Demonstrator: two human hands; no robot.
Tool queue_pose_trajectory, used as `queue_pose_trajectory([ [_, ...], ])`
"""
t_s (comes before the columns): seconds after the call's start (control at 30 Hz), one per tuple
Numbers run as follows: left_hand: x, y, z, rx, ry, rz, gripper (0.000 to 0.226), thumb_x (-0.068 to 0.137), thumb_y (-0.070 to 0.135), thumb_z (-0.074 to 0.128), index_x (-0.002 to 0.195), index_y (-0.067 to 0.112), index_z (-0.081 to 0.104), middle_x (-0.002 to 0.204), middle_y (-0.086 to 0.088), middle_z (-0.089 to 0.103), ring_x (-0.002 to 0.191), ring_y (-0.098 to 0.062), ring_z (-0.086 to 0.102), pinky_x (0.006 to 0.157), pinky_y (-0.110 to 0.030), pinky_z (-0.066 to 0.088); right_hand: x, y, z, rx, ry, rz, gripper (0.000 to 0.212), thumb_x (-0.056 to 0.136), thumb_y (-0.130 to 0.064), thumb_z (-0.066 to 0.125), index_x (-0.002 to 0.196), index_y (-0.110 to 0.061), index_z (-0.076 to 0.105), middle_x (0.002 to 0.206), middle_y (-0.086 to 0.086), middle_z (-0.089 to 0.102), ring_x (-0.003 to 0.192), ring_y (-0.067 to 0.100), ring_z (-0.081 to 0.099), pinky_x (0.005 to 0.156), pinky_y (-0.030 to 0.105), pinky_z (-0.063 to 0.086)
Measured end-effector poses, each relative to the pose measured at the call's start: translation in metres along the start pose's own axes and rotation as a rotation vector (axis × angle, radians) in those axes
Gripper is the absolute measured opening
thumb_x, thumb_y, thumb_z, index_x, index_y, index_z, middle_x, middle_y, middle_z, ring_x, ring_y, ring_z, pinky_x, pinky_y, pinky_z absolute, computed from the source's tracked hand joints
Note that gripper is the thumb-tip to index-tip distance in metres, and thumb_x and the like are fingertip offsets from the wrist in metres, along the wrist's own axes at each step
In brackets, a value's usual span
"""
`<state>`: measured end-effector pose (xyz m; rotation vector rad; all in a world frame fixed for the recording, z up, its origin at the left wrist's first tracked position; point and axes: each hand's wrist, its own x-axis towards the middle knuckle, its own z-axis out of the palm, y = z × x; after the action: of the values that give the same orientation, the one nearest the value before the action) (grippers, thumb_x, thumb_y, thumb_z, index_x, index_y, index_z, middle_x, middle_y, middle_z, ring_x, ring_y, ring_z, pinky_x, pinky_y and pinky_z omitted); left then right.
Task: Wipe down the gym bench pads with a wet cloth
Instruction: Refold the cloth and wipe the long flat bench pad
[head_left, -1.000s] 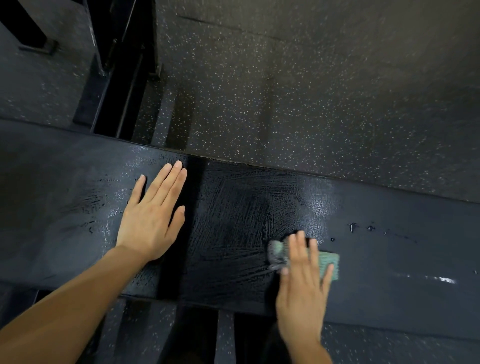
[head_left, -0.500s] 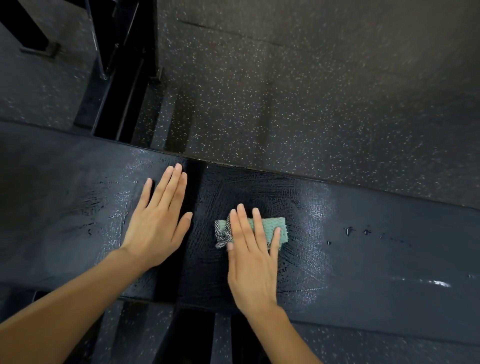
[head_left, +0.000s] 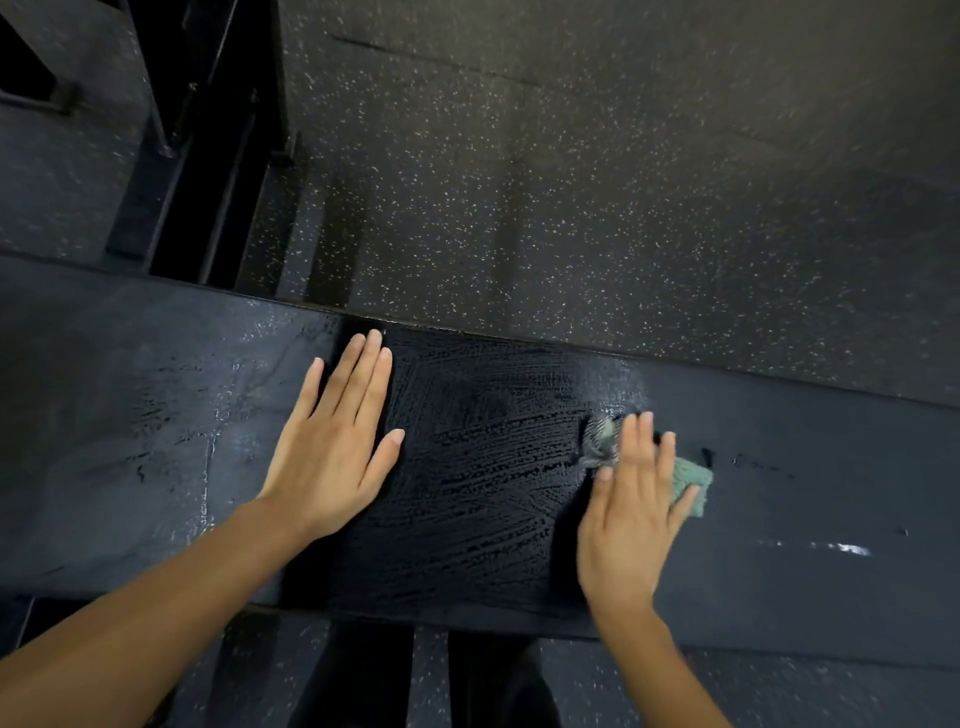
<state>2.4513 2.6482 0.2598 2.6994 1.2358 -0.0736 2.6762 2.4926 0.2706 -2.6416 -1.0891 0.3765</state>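
Head camera shows me my left hand (head_left: 332, 447) spread flat mid-way along the bench pad (head_left: 831, 467) and my right hand (head_left: 634, 509), fingers straight, pressing the green cloth (head_left: 691, 480) just right of a wet streaked patch (head_left: 483, 467), so I judge the dull right end is left to wipe.

The bench pad (head_left: 831, 467) is seen in black with a faint blue cast. Its middle stretch is marked by glossy wet streaks — fine, crossed lines of a deeper black. The cloth (head_left: 693, 480) is coloured teal green, and its left end is patterned in grey and white, though the pattern is lost to blur. The floor (head_left: 623, 182) is shown in dark grey, flecked all over with pale specks. The frame (head_left: 208, 156) is seen in plain black.
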Motion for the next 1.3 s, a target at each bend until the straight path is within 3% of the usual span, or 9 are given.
queue_pose_trajectory([
  [0.13,0.006,0.009,-0.001,0.012,0.006,0.031,0.070,0.100,0.042,0.024,0.154,-0.003,0.019,0.165,-0.016,0.011,0.153,-0.027,0.008,0.123,-0.046,0.008,-0.054,-0.016,0.012,-0.056,-0.079,-0.149,0.054,0.102,-0.030,0.021,0.156,-0.025,0.020,0.163,-0.009,0.015,0.151,0.016,0.008,0.121,0.045,-0.005],
  [0.3,0.014,0.020,-0.001,0.041,0.009,0.061,0.071,0.100,0.044,0.023,0.154,-0.002,0.021,0.164,-0.016,0.013,0.153,-0.027,0.011,0.121,-0.050,0.016,-0.087,-0.022,0.017,-0.115,-0.180,-0.324,0.054,0.105,-0.033,0.005,0.153,-0.024,0.028,0.162,-0.010,0.021,0.150,0.016,0.018,0.118,0.049,0.009],
  [0.37,0.014,0.021,-0.001,0.046,0.011,0.063,0.071,0.100,0.044,0.023,0.155,-0.001,0.020,0.165,-0.015,0.013,0.153,-0.026,0.011,0.121,-0.051,0.017,-0.076,-0.020,0.015,-0.126,-0.184,-0.379,0.050,0.105,-0.028,0.015,0.153,-0.024,0.028,0.162,-0.011,0.019,0.150,0.014,0.016,0.118,0.048,0.009],
  [0.47,0.015,0.021,-0.001,0.044,0.015,0.070,0.070,0.100,0.044,0.023,0.155,0.000,0.020,0.165,-0.014,0.014,0.153,-0.026,0.012,0.120,-0.051,0.018,-0.044,-0.022,0.010,-0.118,-0.169,-0.349,0.058,0.097,-0.025,0.028,0.155,-0.026,0.023,0.163,-0.013,0.015,0.151,0.012,0.006,0.120,0.045,0.002],
  [0.7,0.015,0.021,-0.001,0.056,0.010,0.091,0.069,0.100,0.043,0.023,0.156,0.002,0.019,0.165,-0.012,0.014,0.153,-0.024,0.012,0.121,-0.051,0.017,0.043,-0.038,0.007,-0.028,-0.116,-0.244,0.058,0.098,-0.034,0.009,0.156,-0.028,0.013,0.162,-0.019,0.003,0.148,0.003,-0.012,0.119,0.044,-0.011],
  [0.87,0.015,0.021,-0.002,0.042,0.007,0.103,0.068,0.100,0.041,0.024,0.155,0.002,0.021,0.165,-0.012,0.014,0.153,-0.024,0.012,0.120,-0.051,0.018,0.040,-0.039,0.006,-0.008,-0.127,-0.234,0.058,0.099,-0.034,0.007,0.156,-0.029,0.009,0.163,-0.018,0.000,0.149,0.006,-0.013,0.119,0.044,-0.012],
  [1.13,0.019,0.022,-0.002,0.025,-0.007,0.181,0.068,0.101,0.042,0.023,0.155,0.002,0.019,0.165,-0.013,0.013,0.153,-0.025,0.012,0.120,-0.051,0.020,-0.044,-0.009,0.002,-0.072,-0.161,-0.309,0.057,0.098,-0.025,0.028,0.155,-0.024,0.023,0.163,-0.013,0.015,0.151,0.013,0.006,0.121,0.043,-0.002],
  [1.3,0.024,0.022,-0.002,0.020,-0.024,0.296,0.067,0.101,0.041,0.025,0.156,0.002,0.018,0.166,-0.012,0.012,0.153,-0.024,0.011,0.120,-0.049,0.020,-0.017,0.003,-0.007,-0.103,-0.206,-0.406,0.056,0.098,-0.025,0.028,0.154,-0.025,0.025,0.162,-0.012,0.020,0.151,0.012,0.008,0.120,0.045,0.004],
])
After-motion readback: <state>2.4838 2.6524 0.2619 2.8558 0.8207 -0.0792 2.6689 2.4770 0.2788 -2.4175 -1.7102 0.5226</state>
